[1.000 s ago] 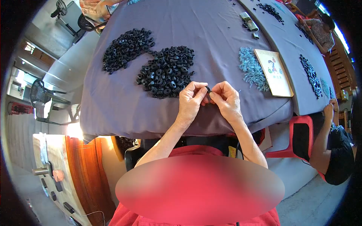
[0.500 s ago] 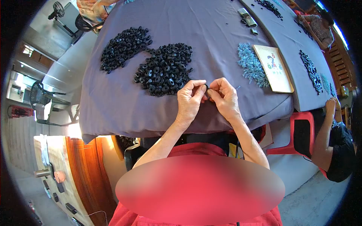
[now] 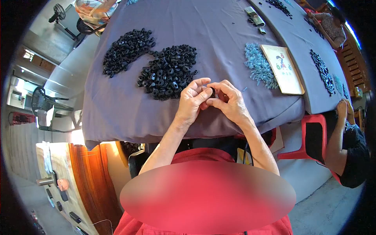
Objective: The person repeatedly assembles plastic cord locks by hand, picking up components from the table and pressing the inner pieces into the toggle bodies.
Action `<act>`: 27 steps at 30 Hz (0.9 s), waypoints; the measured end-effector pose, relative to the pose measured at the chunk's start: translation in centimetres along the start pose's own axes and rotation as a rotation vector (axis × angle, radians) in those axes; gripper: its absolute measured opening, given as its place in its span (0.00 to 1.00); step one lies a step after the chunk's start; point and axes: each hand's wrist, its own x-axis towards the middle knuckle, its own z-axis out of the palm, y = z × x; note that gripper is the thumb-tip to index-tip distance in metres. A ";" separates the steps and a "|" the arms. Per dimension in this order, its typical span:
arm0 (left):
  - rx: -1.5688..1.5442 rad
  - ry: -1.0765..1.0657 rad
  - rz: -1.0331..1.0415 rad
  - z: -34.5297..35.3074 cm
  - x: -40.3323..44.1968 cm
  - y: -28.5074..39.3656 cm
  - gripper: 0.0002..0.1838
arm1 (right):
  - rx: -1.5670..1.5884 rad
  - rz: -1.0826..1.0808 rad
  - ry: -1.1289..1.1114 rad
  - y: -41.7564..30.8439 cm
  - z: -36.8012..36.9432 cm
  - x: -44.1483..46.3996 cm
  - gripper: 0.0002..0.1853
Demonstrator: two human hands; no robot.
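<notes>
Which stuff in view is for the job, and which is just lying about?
Likely the job:
black piece between left hand and right hand
nearer black heap
farther black heap
pale blue pile, probably

Apparently just lying about:
booklet
fan
black chair

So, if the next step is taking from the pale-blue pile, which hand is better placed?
Probably the right hand: it is nearer the pale-blue pile beside the booklet. The left hand is farther off, with a small black piece at its thumb.

We have a grey-purple cloth-covered table (image 3: 223,39); on it lies a booklet (image 3: 283,69), with pale-blue pieces (image 3: 259,64) beside its left edge and two black heaps (image 3: 168,72) farther left.
</notes>
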 end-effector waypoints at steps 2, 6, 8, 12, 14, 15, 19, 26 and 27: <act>-0.157 -0.093 -0.097 -0.5 0.2 0.1 0.19 | 0.036 -0.024 0.020 0.2 0.1 -0.1 0.19; -0.327 -0.150 -0.158 -0.9 0.2 0.1 0.19 | 0.089 -0.077 0.041 0.5 0.7 0.0 0.19; -0.350 -0.148 -0.143 -1.1 0.2 -0.2 0.20 | 0.140 -0.036 0.015 0.0 0.7 0.1 0.19; -0.364 -0.097 -0.140 -0.6 0.1 0.1 0.21 | 0.176 -0.053 0.049 -0.3 1.1 0.0 0.19; -0.372 -0.102 -0.143 -0.7 0.2 0.0 0.23 | 0.107 -0.096 0.035 0.1 1.1 0.0 0.19; -0.359 -0.087 -0.142 -0.7 0.2 0.0 0.24 | 0.096 -0.104 0.040 0.2 1.1 0.1 0.19; -0.347 -0.133 -0.125 -1.2 0.2 -0.5 0.27 | 0.083 -0.121 0.055 0.5 1.5 -0.1 0.16; -0.336 -0.022 -0.096 -0.3 0.0 -0.3 0.26 | 0.038 -0.131 0.011 -0.2 0.4 0.1 0.18; -0.313 0.005 -0.088 -0.1 0.1 -0.5 0.25 | -0.046 -0.106 -0.005 -1.4 -0.7 0.1 0.20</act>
